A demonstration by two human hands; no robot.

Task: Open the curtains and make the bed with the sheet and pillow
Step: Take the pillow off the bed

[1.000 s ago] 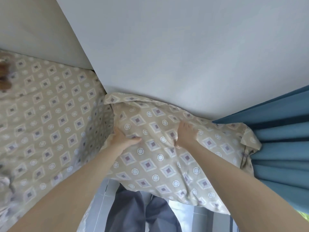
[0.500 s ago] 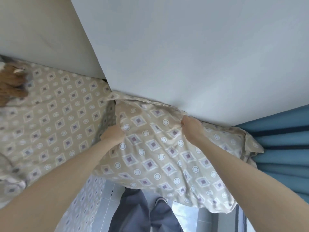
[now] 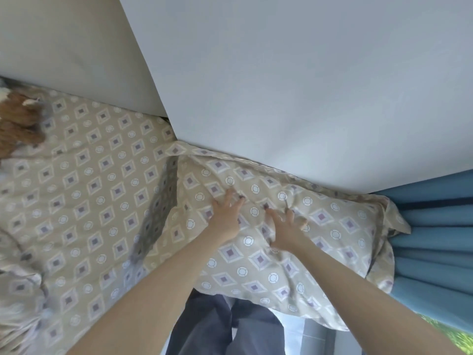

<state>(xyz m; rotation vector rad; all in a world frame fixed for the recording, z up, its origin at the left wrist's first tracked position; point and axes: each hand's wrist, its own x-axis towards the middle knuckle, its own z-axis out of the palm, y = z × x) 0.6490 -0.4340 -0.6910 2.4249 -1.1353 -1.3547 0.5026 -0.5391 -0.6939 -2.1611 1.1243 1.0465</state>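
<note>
View: head camera, the only 1 here, looking down along 2 bare forearms.
Left hand [image 3: 225, 219]: palm down on the pillow, fingers spread and straight. It presses into the cloth and pinches nothing.
Right hand [image 3: 286, 231]: just beside the left, also flat, fingers fanned. The tips dent the cover and nothing is gripped.
Pillow [image 3: 320, 254]: lies at the end of the bed, its far long edge touching the pale wall [image 3: 294, 85] and its right end against the curtain. Its near edge seems to overhang the bed's side above the person's trousers [image 3: 217, 326].
Sheet [image 3: 84, 201]: same diamond print, spread over the mattress left of the pillow. It is mostly flat, bunched and creased toward the left edge of the picture.
Curtain [image 3: 435, 239]: blue, gathered in deep folds at the right, with a strip of greenery showing below it.
Plush toy [image 3: 18, 124]: brown, lying on the sheet at the far left, well apart from the hands.
Done, as judged: the curtain looks drawn aside, the sheet is on, and the pillow is at its place.
Left, as judged: patting the pillow smooth, nudging it fully onto the bed, and flattening the sheet's creased left part. How the rest of the bed stands cannot be told.
</note>
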